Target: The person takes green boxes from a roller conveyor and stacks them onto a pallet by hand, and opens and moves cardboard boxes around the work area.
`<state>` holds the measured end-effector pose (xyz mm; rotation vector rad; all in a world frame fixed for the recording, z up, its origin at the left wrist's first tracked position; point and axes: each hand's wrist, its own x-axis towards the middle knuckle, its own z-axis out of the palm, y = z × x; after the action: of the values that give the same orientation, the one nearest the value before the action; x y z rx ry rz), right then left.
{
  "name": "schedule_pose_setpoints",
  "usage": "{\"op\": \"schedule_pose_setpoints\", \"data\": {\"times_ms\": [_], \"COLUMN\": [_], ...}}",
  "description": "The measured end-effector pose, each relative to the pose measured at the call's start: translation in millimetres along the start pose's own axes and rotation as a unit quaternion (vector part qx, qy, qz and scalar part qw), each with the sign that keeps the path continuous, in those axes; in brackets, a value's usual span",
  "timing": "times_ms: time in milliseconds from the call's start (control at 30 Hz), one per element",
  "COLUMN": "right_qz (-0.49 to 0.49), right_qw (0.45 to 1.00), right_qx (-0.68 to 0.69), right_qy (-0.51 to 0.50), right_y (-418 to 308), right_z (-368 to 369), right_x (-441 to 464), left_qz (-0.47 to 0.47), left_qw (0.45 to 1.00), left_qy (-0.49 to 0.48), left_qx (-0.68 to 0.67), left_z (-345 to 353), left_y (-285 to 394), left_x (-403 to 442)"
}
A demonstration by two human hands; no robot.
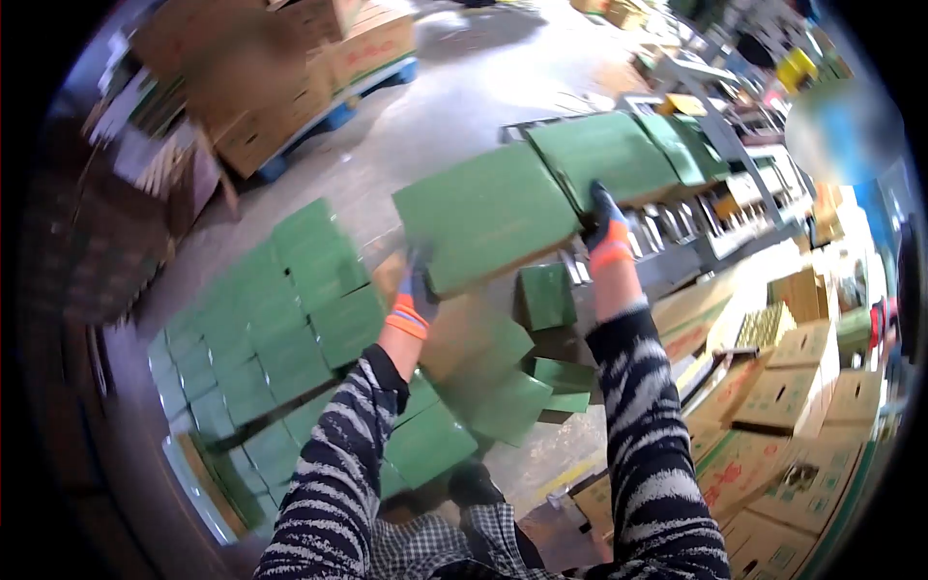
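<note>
A large green flat-topped box (488, 217) is held between my two gloved hands in the middle of the view. My left hand (417, 282), in a dark glove with an orange cuff, grips its near left end. At its right end, my right hand (604, 224) presses against the side, fingers partly hidden by the edge. Just beyond that end, another green box (604, 155) lies on a metal roller conveyor (667, 232). Below and left of my left hand, many green boxes (280, 319) are packed in rows.
Brown cartons (256, 106) stand on a blue pallet (338, 116) at the upper left. More cartons (788, 387) are stacked at the right. Smaller green boxes (548, 295) lie below the held box. A blurred person in blue (846, 135) is at the upper right.
</note>
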<state>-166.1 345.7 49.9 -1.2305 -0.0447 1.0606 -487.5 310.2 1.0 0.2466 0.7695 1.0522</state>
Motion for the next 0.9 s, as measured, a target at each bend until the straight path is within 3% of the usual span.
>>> {"op": "schedule_pose_setpoints", "data": {"times_ms": [67,100,133,200,233,300,433,467,533,567,600,667,700,900], "right_qz": [-0.001,-0.026,0.014,-0.016,0.003,-0.058,0.047,0.082,0.148,0.164,0.178,0.231,0.238,0.250], "right_qw": [0.999,0.997,0.997,0.991,0.989,0.978,0.961,0.953,0.919,0.910,0.900,0.876,0.854,0.789], "right_qx": [-0.037,-0.024,-0.058,-0.068,-0.103,-0.150,-0.194,-0.204,-0.280,-0.292,-0.302,-0.311,-0.340,-0.377], "right_qy": [-0.028,-0.073,-0.050,-0.111,-0.106,-0.133,-0.191,-0.210,-0.233,-0.246,-0.258,-0.286,-0.314,-0.415], "right_y": [16.7,44.7,56.6,102.0,122.8,174.7,318.7,359.1,423.0,461.0,501.3,590.4,630.6,832.7], "right_z": [-1.6,-18.2,-18.5,-14.5,-9.0,16.0,17.1,17.7,41.2,51.1,59.2,67.2,74.8,129.0], "right_x": [-57.4,-53.3,-85.7,-152.2,-184.4,-259.7,-359.4,-383.9,-458.1,-490.9,-520.3,-572.3,-596.3,-731.8], "left_qz": [0.043,-0.014,-0.061,0.026,0.165,0.239,0.193,0.163,0.098,0.120,0.142,0.264,0.300,0.343], "left_qw": [0.998,0.991,0.976,0.992,0.953,0.851,0.942,0.953,0.897,0.879,0.860,0.779,0.782,0.735], "left_qy": [-0.037,-0.094,-0.144,0.114,0.108,0.138,0.222,0.256,0.291,0.284,0.273,0.361,0.353,0.445], "left_qx": [-0.031,-0.089,-0.148,-0.054,0.230,0.447,0.160,0.001,-0.319,-0.365,-0.408,-0.439,-0.418,-0.380], "left_z": [-17.0,-36.9,-63.1,-113.0,-173.1,-280.0,-333.6,-364.4,-420.3,-443.4,-458.7,-505.5,-560.6,-696.3], "left_y": [8.1,15.1,19.7,10.6,-18.0,-61.3,-27.3,-20.9,-9.0,-0.8,14.6,20.8,-5.0,43.1], "left_x": [-48.2,-72.8,-104.0,-169.5,-195.5,-263.8,-423.7,-453.3,-519.9,-553.8,-583.2,-622.7,-642.8,-719.2]}}
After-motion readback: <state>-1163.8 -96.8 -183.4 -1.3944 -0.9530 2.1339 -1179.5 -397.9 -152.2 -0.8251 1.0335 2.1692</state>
